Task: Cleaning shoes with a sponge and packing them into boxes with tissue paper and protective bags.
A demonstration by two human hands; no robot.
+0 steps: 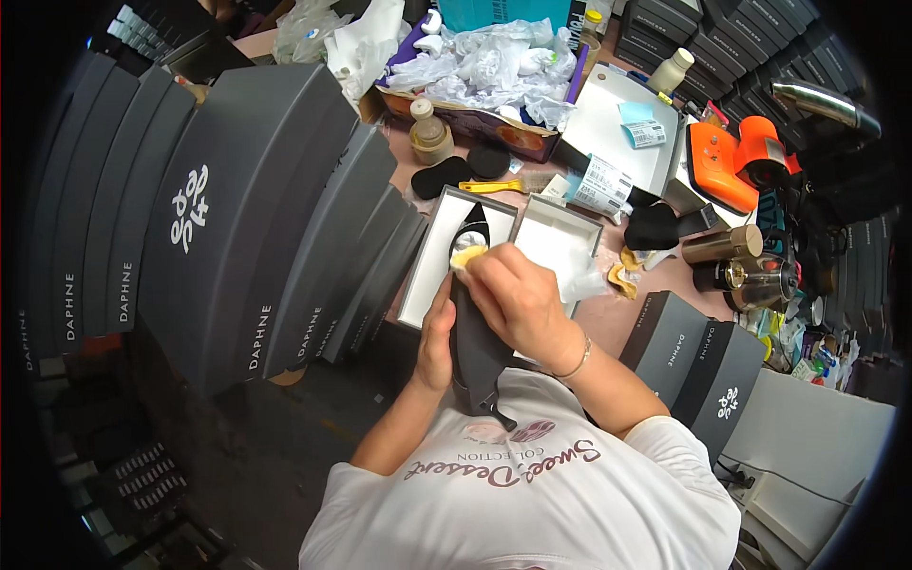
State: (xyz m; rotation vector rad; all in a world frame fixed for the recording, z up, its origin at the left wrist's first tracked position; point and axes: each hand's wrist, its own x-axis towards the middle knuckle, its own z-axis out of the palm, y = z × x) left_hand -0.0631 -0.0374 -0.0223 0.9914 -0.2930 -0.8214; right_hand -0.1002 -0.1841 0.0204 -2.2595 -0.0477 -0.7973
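Note:
A black pointed-toe shoe [477, 332] is held upright against my front, its toe pointing away from me. White stuffing [466, 240] shows in its opening near the toe. My left hand [436, 344] is closed along the shoe's left side. My right hand [518, 296] bends over the shoe from the right, fingers pinched on a small yellowish sponge-like piece [465, 257] at the opening. A thin black strap hangs at the shoe's near end. Just beyond my hands lies an open shoe box [429, 271] with a white inside, its lid [560, 237] beside it.
Tall stacks of dark grey shoe boxes [256, 209] rise on the left; two more boxes [693, 366] stand at the right. Further back are a carton of crumpled white plastic [513, 71], a glue bottle [430, 133], a yellow-handled brush [489, 186] and an orange device [727, 166].

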